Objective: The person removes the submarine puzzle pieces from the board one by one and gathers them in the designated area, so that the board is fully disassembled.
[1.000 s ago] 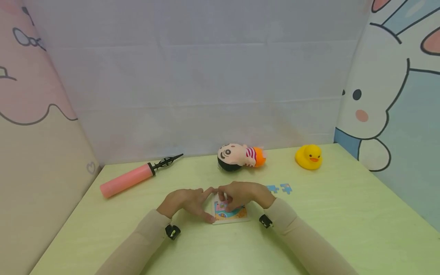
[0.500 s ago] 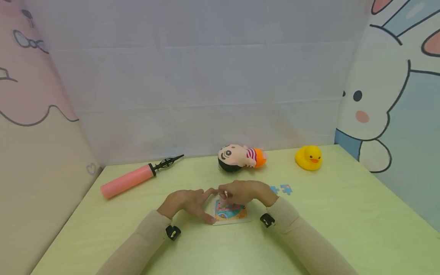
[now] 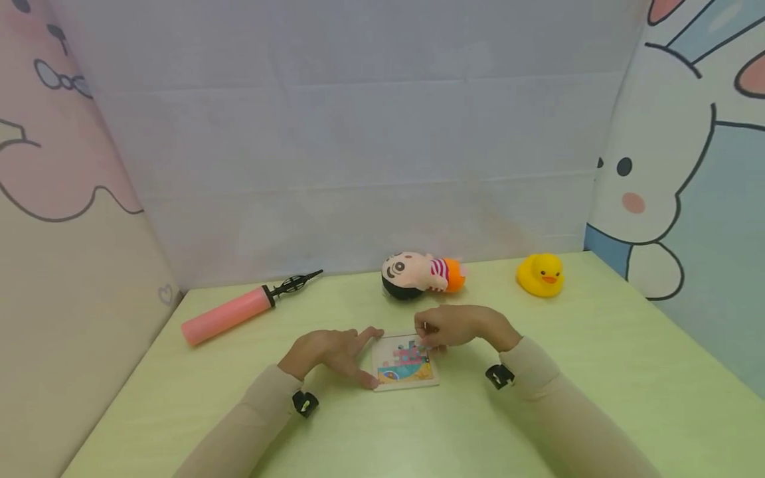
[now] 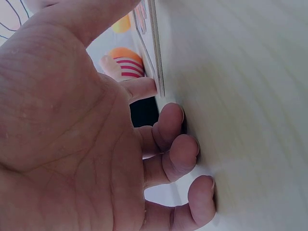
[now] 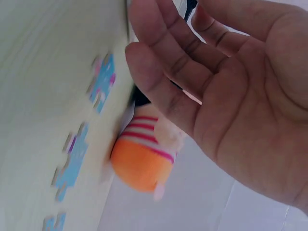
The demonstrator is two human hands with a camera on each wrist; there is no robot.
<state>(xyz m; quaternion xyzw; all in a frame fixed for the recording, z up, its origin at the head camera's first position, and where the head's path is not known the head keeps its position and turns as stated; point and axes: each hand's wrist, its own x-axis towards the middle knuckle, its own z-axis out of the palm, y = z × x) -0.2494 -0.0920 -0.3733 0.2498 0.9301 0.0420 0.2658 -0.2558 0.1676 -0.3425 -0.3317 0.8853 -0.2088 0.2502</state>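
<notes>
A small square jigsaw board [image 3: 406,383] lies in the middle of the table in the head view, partly filled with pink and blue pieces; its upper left shows bare white. My left hand [image 3: 335,352] steadies the left edge, thumb at the near corner, index finger at the far corner, other fingers resting on the table in the left wrist view. Over the far right corner, my right hand [image 3: 457,325] pinches what looks like a puzzle piece [image 3: 421,344], mostly hidden by the fingers. Loose blue puzzle pieces [image 5: 72,163] lie beside this hand in the right wrist view.
Along the back lie a pink hand pump [image 3: 227,315] with a black nozzle, a plush doll [image 3: 421,273] in orange and stripes, and a yellow rubber duck [image 3: 540,275]. A pale wall [image 3: 370,146] stands behind the green table [image 3: 335,431].
My right hand has moved from the board's upper left to its far right corner, uncovering the white area and pink pieces. The left hand has kept its place at the edge.
</notes>
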